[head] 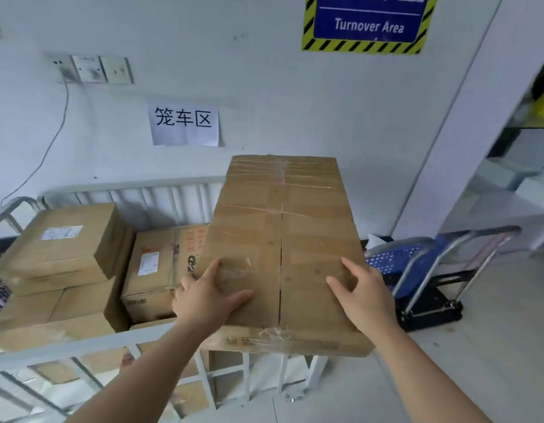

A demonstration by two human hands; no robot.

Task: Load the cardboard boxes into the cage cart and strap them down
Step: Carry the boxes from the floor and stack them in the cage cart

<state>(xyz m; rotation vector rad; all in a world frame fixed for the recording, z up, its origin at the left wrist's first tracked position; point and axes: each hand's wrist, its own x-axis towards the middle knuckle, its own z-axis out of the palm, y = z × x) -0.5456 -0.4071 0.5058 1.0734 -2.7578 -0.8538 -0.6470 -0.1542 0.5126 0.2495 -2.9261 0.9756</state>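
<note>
Head view: single wide-angle camera worn on my head, facing forward and down.
It looks close over my left hand (208, 296) and right hand (363, 293) at the long box (282, 239) and cage cart (81, 346), with the wall sign (366, 21) along the top edge.

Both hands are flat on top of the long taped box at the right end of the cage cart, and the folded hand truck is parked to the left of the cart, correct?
Not quite. The hand truck stands to the right of the cage cart, not the left, as the head view shows. The rest holds: left hand and right hand lie flat on the long taped box.
</note>
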